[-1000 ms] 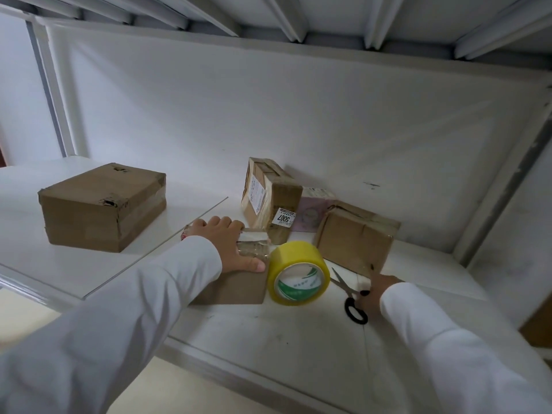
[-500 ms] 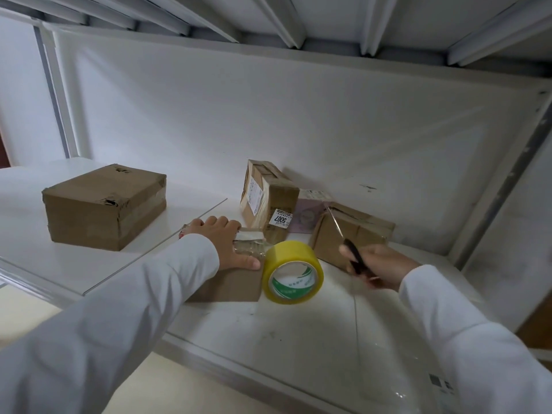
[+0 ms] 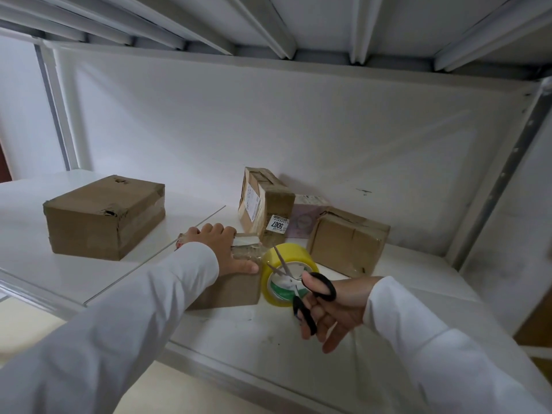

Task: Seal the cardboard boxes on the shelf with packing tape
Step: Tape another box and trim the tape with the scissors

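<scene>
A small cardboard box [image 3: 236,289] lies near the front of the white shelf [image 3: 263,351]. My left hand [image 3: 227,249] presses flat on its top, fingers spread, thumb along the front edge. A strip of clear tape [image 3: 249,251] runs from under that hand to the yellow tape roll [image 3: 288,271], which stands on edge against the box's right side. My right hand [image 3: 331,309] grips black-handled scissors [image 3: 310,294] in front of the roll. Their blades are spread, the tips pointing up and left beside the strip.
A large taped box [image 3: 104,216] stands at the left on the shelf. At the back are an upright box with a 5007 label [image 3: 265,204], a pale pink box [image 3: 304,218] and a tilted brown box [image 3: 348,242]. The upper shelf hangs low overhead.
My right hand picked the scissors up off the shelf, raised them, then brought them down and left in front of the tape roll with blades spread. My left hand stayed on the box.
</scene>
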